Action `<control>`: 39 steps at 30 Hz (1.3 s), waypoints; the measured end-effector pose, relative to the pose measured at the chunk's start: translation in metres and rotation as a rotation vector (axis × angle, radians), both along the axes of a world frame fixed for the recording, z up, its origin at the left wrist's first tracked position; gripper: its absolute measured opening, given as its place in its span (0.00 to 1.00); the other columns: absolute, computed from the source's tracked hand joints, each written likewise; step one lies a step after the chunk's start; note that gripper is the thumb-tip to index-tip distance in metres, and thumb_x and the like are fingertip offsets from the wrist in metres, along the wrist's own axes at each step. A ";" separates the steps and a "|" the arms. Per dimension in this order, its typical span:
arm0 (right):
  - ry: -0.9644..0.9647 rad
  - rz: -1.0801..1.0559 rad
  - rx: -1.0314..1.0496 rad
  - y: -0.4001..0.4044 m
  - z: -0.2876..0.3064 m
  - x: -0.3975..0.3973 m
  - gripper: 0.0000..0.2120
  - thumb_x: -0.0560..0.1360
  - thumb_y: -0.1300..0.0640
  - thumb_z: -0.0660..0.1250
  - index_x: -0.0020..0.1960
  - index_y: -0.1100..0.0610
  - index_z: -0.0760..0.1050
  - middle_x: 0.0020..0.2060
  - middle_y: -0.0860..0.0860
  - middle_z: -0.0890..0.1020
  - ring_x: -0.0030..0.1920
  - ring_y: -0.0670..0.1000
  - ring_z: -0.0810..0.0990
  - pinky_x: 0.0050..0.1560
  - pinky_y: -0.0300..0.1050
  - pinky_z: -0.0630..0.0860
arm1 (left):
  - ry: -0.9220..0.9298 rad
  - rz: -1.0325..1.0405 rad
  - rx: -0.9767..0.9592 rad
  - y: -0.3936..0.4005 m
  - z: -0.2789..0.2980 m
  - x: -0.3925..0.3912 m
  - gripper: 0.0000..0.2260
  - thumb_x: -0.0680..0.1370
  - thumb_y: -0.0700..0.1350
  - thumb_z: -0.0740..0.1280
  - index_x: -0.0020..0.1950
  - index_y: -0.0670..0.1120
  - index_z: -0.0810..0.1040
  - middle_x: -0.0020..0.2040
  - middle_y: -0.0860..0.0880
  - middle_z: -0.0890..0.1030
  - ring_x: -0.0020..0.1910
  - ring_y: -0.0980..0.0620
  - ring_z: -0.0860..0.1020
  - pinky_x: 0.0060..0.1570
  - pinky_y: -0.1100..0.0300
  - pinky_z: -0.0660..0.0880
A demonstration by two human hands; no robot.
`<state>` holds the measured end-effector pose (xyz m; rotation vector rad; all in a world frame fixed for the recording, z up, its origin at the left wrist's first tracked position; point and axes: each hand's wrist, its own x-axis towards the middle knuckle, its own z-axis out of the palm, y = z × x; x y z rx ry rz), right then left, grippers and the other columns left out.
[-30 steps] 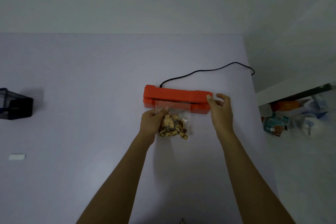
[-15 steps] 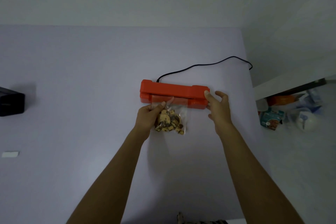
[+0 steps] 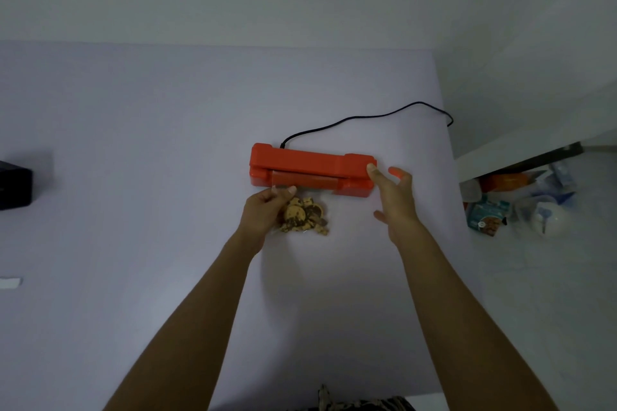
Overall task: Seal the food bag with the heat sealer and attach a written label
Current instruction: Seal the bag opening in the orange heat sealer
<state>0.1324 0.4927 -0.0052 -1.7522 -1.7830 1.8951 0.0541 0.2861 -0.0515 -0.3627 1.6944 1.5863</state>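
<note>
Two forearms extend over a pale table (image 3: pixel 133 143). The left hand (image 3: pixel 263 210) pinches the left edge of a clear food bag (image 3: pixel 305 213) of biscuits, which lies flat with its mouth tucked into the slot of the orange heat sealer (image 3: pixel 310 168). The right hand (image 3: pixel 394 200), fingers spread and holding nothing, touches the sealer's right end with one fingertip. Behind the sealer, a black cord (image 3: pixel 367 117) runs to the table's right edge. At far left lie a white label (image 3: pixel 10 283) and a black box (image 3: pixel 15 185).
</note>
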 end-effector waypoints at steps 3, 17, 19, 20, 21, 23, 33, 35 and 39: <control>-0.002 0.008 0.012 0.000 0.000 0.000 0.30 0.73 0.42 0.70 0.70 0.48 0.61 0.67 0.53 0.69 0.59 0.52 0.69 0.66 0.61 0.70 | -0.001 -0.013 0.029 -0.004 0.001 0.000 0.13 0.72 0.46 0.74 0.52 0.39 0.82 0.47 0.43 0.85 0.48 0.46 0.83 0.47 0.58 0.81; -0.012 0.028 0.034 -0.002 0.001 0.000 0.30 0.72 0.41 0.69 0.69 0.48 0.62 0.68 0.54 0.70 0.60 0.52 0.70 0.65 0.61 0.71 | -0.045 0.017 0.074 -0.009 -0.003 0.002 0.12 0.72 0.41 0.73 0.53 0.38 0.82 0.50 0.39 0.84 0.50 0.43 0.83 0.56 0.48 0.79; -0.015 0.030 0.033 -0.002 0.003 0.000 0.30 0.73 0.41 0.69 0.69 0.49 0.62 0.67 0.54 0.70 0.59 0.52 0.70 0.63 0.59 0.73 | -0.043 0.009 0.075 -0.009 -0.005 0.002 0.12 0.72 0.41 0.73 0.53 0.38 0.82 0.50 0.40 0.84 0.51 0.43 0.83 0.56 0.47 0.79; -0.013 0.030 0.031 -0.002 0.004 0.000 0.30 0.73 0.41 0.69 0.69 0.49 0.62 0.66 0.54 0.70 0.59 0.52 0.70 0.61 0.57 0.74 | -0.045 0.009 0.074 -0.009 -0.005 0.002 0.12 0.72 0.41 0.73 0.54 0.38 0.82 0.50 0.40 0.84 0.51 0.43 0.83 0.57 0.47 0.78; -0.010 0.030 0.029 -0.002 0.005 0.001 0.30 0.73 0.42 0.69 0.70 0.49 0.62 0.66 0.54 0.70 0.58 0.52 0.70 0.59 0.55 0.75 | -0.047 0.009 0.073 -0.009 -0.005 0.002 0.12 0.72 0.41 0.73 0.54 0.38 0.82 0.50 0.40 0.84 0.51 0.43 0.83 0.57 0.47 0.78; -0.006 0.030 0.029 -0.002 0.006 0.001 0.29 0.74 0.42 0.69 0.70 0.49 0.62 0.66 0.54 0.70 0.58 0.52 0.70 0.59 0.55 0.75 | -0.051 0.009 0.070 -0.009 -0.005 0.002 0.12 0.72 0.41 0.74 0.53 0.38 0.82 0.50 0.40 0.84 0.50 0.43 0.83 0.57 0.46 0.78; -0.025 0.054 0.103 -0.004 0.007 0.001 0.28 0.72 0.40 0.69 0.66 0.49 0.65 0.60 0.51 0.72 0.57 0.52 0.72 0.61 0.55 0.74 | -0.041 0.002 0.069 -0.008 -0.003 0.002 0.12 0.72 0.42 0.74 0.53 0.38 0.82 0.50 0.39 0.84 0.50 0.42 0.83 0.57 0.45 0.78; -0.003 0.070 0.209 -0.006 0.008 0.001 0.24 0.72 0.41 0.70 0.62 0.50 0.68 0.59 0.52 0.74 0.56 0.52 0.74 0.55 0.49 0.74 | -0.037 0.003 0.059 -0.008 -0.004 0.002 0.12 0.72 0.42 0.74 0.53 0.38 0.82 0.49 0.40 0.84 0.50 0.43 0.83 0.56 0.46 0.79; 0.049 0.077 0.412 -0.014 0.010 0.001 0.13 0.73 0.46 0.71 0.54 0.50 0.75 0.58 0.50 0.76 0.58 0.49 0.73 0.58 0.44 0.70 | -0.033 -0.002 0.043 -0.008 -0.002 0.002 0.12 0.71 0.43 0.74 0.52 0.39 0.82 0.49 0.40 0.84 0.49 0.42 0.83 0.56 0.46 0.79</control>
